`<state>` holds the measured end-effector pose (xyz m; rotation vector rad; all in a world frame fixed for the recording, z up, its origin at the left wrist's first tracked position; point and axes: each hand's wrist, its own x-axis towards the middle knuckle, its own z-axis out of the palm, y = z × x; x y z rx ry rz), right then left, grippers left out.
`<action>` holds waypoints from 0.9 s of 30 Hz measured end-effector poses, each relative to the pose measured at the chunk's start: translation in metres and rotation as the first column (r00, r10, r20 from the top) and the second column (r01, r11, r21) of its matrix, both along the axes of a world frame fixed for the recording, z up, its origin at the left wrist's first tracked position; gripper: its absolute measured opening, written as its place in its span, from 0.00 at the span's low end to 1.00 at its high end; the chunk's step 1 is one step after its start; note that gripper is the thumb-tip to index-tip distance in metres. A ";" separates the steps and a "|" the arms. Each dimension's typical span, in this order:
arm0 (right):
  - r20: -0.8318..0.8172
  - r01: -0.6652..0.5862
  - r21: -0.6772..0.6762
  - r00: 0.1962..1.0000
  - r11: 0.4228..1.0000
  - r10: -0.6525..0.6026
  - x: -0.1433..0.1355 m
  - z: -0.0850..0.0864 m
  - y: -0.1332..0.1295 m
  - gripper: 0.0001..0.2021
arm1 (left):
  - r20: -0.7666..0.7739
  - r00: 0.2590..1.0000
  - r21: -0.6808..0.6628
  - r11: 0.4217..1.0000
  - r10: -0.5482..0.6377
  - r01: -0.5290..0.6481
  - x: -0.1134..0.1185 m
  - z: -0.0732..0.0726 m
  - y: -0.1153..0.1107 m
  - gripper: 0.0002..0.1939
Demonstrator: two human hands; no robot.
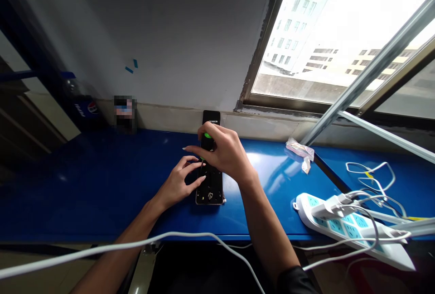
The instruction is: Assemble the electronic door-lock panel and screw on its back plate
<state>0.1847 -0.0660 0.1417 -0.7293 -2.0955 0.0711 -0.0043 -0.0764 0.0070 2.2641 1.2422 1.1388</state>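
Note:
On the blue table lies a black phone-like device, its inner side exposed with small metal screws or parts on it. Above it, my right hand is closed around a small screwdriver with a green part on its handle; its thin shaft points down at the device. My left hand lies at the device's left edge, thumb and fingers apart, fingertips on the device near the screwdriver's tip. A black panel with pale marks shows beyond my right hand; whether it joins the device is hidden.
A white power strip with plugs and tangled cables stands at right. A pink-white packet lies by the wall under metal bars. A Pepsi bottle stands at far left. One white cable crosses in front of the table edge.

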 end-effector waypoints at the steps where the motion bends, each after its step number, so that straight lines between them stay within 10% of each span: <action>1: 0.008 -0.023 -0.018 1.000 1.000 0.023 0.001 0.002 0.000 0.04 | -0.006 1.000 -0.009 1.000 -0.001 0.001 0.000 0.001 0.000 0.14; 5: 0.096 -0.109 -0.098 0.988 0.989 0.118 0.004 0.007 -0.005 0.18 | -0.018 1.000 -0.036 0.999 -0.009 0.009 0.000 0.002 -0.001 0.15; 11: 0.024 -0.047 -0.036 0.999 0.998 0.048 0.003 0.001 -0.004 0.04 | -0.032 0.999 -0.060 0.998 -0.006 0.004 0.000 0.002 -0.001 0.15; 17: 0.107 -0.181 -0.149 0.974 0.972 0.198 0.009 0.011 -0.009 0.24 | -0.028 1.000 -0.037 0.999 -0.012 0.011 0.000 0.004 -0.001 0.15; 27: -0.110 0.094 0.038 0.990 0.995 -0.089 -0.008 -0.011 0.003 0.10 | -0.011 1.000 -0.078 0.997 -0.002 0.001 0.001 0.003 0.000 0.15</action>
